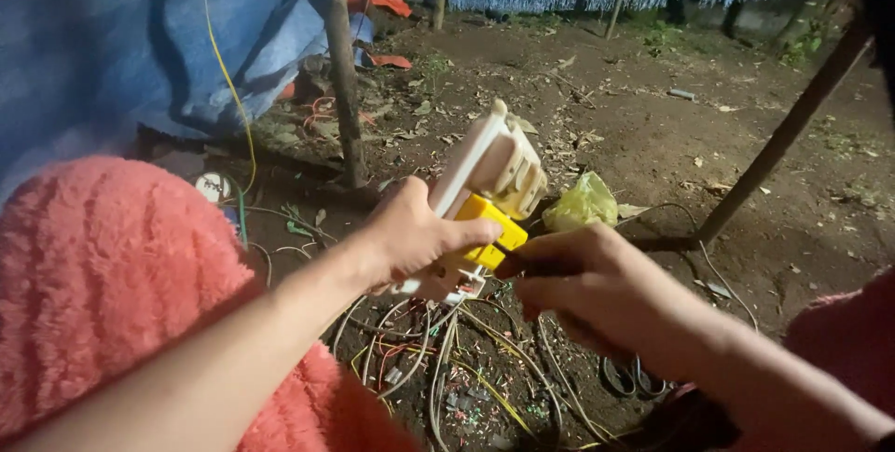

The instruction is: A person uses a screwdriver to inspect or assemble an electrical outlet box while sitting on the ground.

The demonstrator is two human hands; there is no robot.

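Pink fluffy cloth covers the knee at the left. Beside it, the left hand is wrapped tight around a cream plastic box with a yellow part, lifting it up so it sits steady and easy to see. The right hand pinches a dark tool against that yellow part. Loose wires hang down to the dirt. Farther right lies a crumpled yellow-green bag, with no label I can make out.
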